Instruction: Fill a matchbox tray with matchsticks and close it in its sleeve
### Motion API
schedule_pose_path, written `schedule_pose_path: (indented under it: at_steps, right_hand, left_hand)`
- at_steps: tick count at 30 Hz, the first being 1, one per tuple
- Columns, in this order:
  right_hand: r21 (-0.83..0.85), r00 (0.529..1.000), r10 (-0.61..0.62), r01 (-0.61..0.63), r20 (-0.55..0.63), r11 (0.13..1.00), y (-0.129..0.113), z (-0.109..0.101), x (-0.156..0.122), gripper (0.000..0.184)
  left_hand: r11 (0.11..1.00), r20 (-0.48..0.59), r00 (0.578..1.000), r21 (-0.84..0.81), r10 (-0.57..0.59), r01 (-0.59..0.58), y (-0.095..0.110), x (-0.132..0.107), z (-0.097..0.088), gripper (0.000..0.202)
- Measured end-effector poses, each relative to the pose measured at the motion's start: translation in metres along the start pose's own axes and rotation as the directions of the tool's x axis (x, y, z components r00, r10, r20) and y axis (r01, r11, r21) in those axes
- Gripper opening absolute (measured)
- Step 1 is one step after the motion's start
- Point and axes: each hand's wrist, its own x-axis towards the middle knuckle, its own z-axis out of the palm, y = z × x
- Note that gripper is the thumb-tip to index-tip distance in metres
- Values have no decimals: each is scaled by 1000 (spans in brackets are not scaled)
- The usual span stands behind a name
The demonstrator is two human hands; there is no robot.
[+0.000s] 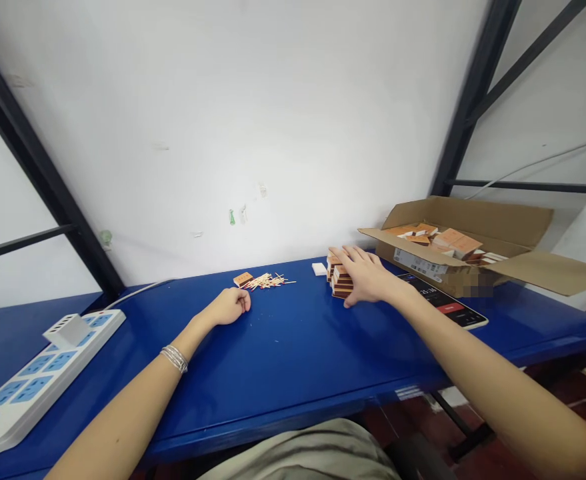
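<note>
My left hand [231,306] rests on the blue tabletop with its fingers loosely curled, and nothing shows in them. Just beyond it lie a matchbox [243,279] and a loose pile of matches [269,282]. Farther right, my right hand [365,275] spans stacked matchboxes [341,283]. Its fingers reach over their top and far side, while the thumb is low at the near right corner. The hand partly hides the stack. Left of the stack sits a small white piece [319,269], perhaps a matchbox tray.
An open cardboard box [425,263] holding several matchboxes [455,243] stands at the right rear. A phone [445,303] lies in front of it, partly behind my right forearm. On the left is a white power strip [47,373] with a plugged-in adapter [67,331].
</note>
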Motion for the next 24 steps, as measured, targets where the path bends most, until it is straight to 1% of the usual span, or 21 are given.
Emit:
schedule_pose_path:
  at_steps: [1,3,7,10,14,20,24]
  right_hand:
    - [3,999,-17,17,26,1000,8,5,-1,127]
    - [6,998,-51,51,41,999,17,12,1,128]
    - [-4,995,-85,85,57,996,16,15,12,124]
    - [-2,990,-93,93,103,996,17,17,17,117]
    - [1,985,-104,105,138,994,28,23,22,111]
    - [4,967,-102,104,233,995,47,28,39,110]
    - [39,962,-99,93,256,995,53,29,52,115]
  left_hand:
    - [1000,-2,1000,4,0,0,-1,0,0,28]
    - [1000,-5,1000,9,-2,2,-1,1,1,28]
    - [1000,-1,1000,10,-9,9,-1,1,1,29]
    - [1000,-2,1000,19,-7,7,0,1,1,29]
    - [1000,2,1000,15,-1,1,-1,1,1,29]
    - [1000,-11,1000,-4,2,-2,-3,1,2,28]
    - [1000,-7,1000,0,4,-4,-4,2,2,27]
